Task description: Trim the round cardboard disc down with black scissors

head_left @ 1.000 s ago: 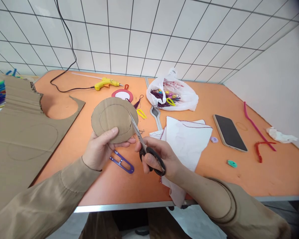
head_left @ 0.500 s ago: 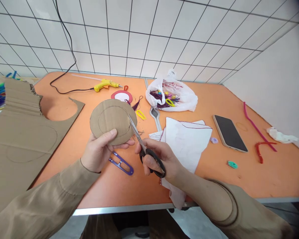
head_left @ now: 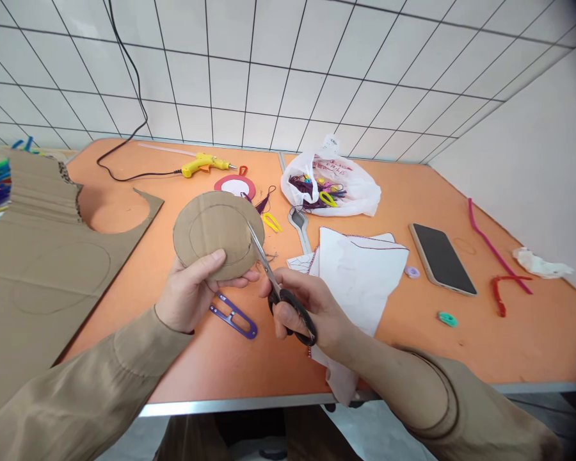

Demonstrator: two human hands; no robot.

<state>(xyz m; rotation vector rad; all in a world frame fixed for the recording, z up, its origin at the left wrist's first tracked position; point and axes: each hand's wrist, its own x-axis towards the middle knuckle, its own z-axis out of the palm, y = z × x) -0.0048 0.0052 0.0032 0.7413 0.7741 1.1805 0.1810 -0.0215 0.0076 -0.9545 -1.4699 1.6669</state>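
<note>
A round cardboard disc (head_left: 216, 230) with a smaller circle drawn on it is held up over the table. My left hand (head_left: 196, 285) grips its lower edge, thumb on top and fingers underneath. Black-handled scissors (head_left: 295, 310) are in my right hand (head_left: 312, 307), with fingers through the loops. Their blades lie over the right side of the disc, the tip near the drawn line. Below the disc on the orange table lies a purple thread snipper (head_left: 233, 315). White cloth (head_left: 358, 275) with stitched edges spreads under and beyond my right hand.
Cut cardboard (head_left: 38, 282) covers the left. Behind stand a yellow glue gun (head_left: 204, 164), a red-rimmed disc (head_left: 235, 186) and a plastic bag (head_left: 355, 189) of threads. A phone (head_left: 442, 258), a green ring (head_left: 447, 319) and red pipe cleaners (head_left: 499, 296) lie right.
My right hand and the scissors handles have shifted very slightly left and down. The disc and my left hand look the same.
</note>
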